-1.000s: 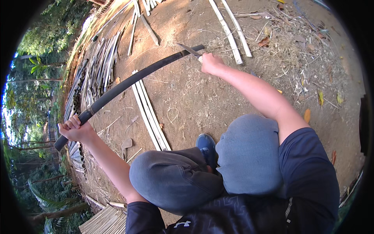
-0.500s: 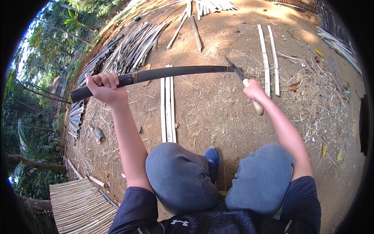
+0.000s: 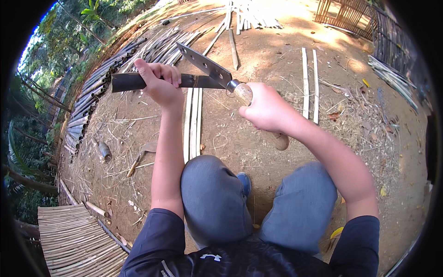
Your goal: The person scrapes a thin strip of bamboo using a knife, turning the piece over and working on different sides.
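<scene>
My left hand is wrapped around a dark bamboo pole near its cut left end. The pole lies roughly level in front of me. My right hand grips the light wooden handle of a large knife. Several round holes run along its grey blade, which points up and to the left. In this view the blade crosses over the pole just right of my left hand. Whether they touch I cannot tell. The pole's far right part is hidden behind the knife and my right hand.
Pale split bamboo strips lie beyond my knees, with two more strips to the right. Bamboo poles are piled at the left. A curved blade, a bottle and a slatted bamboo platform are on my left.
The knife has swung from the pole's far right end leftward to near my left hand. My left hand and the pole have shifted right and slightly up in view.
</scene>
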